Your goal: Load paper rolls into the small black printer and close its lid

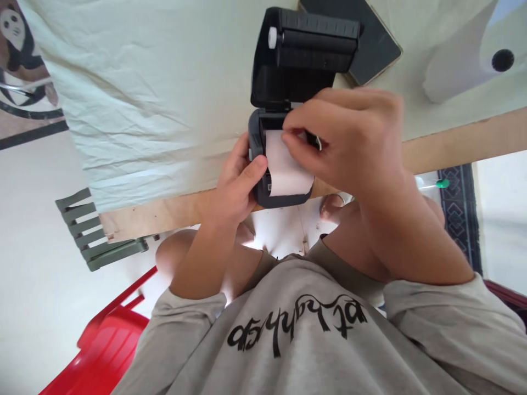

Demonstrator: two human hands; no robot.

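A small black label printer (258, 129) sits at the table's front edge with its lid (267, 77) swung up and back. White paper from a paper roll (288, 164) lies in its bay, and the loose end hangs over the front. My left hand (239, 184) wraps around the printer's left side, thumb on the rim beside the paper. From the right, my right hand (349, 137) reaches over the bay, its thumb and forefinger pinched together at the paper's upper part. That hand hides the right side of the bay.
Behind the printer lies a dark flat notebook-like object (366, 44). A large white roll (457, 71) with a dark core rests at the right. A pale cloth (135, 109) covers the table. A red chair (117, 340) and a green slatted chair (88, 230) stand at the left.
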